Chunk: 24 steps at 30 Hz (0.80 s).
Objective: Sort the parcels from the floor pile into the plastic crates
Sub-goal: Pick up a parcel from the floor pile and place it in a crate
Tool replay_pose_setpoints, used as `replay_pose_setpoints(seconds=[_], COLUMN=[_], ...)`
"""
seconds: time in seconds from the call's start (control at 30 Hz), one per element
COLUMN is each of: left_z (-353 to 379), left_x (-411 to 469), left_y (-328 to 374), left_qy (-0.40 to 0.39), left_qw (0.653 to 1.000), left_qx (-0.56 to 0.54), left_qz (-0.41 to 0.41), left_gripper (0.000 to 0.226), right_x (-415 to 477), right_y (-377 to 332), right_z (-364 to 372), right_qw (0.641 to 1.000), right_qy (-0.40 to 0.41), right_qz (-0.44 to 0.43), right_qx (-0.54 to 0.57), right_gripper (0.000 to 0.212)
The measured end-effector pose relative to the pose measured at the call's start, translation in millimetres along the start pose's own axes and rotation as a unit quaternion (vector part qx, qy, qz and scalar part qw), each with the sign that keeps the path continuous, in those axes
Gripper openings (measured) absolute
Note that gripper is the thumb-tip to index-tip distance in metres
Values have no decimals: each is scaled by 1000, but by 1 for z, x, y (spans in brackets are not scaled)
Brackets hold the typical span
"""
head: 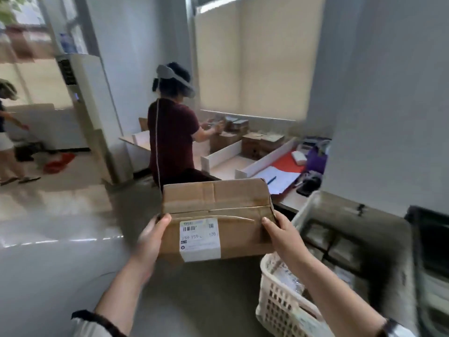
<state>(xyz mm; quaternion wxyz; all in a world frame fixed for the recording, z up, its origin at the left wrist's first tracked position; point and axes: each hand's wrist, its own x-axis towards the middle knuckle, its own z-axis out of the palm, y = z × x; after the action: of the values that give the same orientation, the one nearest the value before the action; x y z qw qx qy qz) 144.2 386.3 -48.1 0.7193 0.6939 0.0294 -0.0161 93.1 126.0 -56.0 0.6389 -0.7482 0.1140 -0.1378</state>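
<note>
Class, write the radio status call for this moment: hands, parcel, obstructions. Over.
Left hand and right hand grip cardboard parcel by its ends. Parcel aloft, label toward camera. Nothing between it and white crate, lower right.

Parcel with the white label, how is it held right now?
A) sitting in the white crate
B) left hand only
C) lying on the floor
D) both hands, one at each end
D: the left hand and the right hand each grip one end of the cardboard parcel, which is held up in the air, not inside the white crate.
</note>
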Motion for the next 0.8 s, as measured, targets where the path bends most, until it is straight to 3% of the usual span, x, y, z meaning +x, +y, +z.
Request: replay_pose_setpoints(seconds=[0.2,0.37,0.57,0.7,0.8], left_z=[137,248,354,406,433], left_x=[42,25,-1,-14,-18], left_y=[-1,-14,-39,-53,-62], left_qy=[-196,-308,-384,-397,-402], left_qw=[980,950,919,913,909], left_qx=[31,44,38,56,73], left_qz=[5,-32,-73,-77,-82], left_gripper=[27,25,25,34,41], right_x=[-7,-41,-70,-77,-74], right_y=[13,29,58,72,79], right_z=[-111,-193,-281,-326,-351], right_qw=[984,956,928,917,918], right_qy=[168,281,349,366,365], right_qz=[53,88,131,154,152], right_qx=[11,-8,-31,-37,-33], right_gripper=[29,31,37,45,39])
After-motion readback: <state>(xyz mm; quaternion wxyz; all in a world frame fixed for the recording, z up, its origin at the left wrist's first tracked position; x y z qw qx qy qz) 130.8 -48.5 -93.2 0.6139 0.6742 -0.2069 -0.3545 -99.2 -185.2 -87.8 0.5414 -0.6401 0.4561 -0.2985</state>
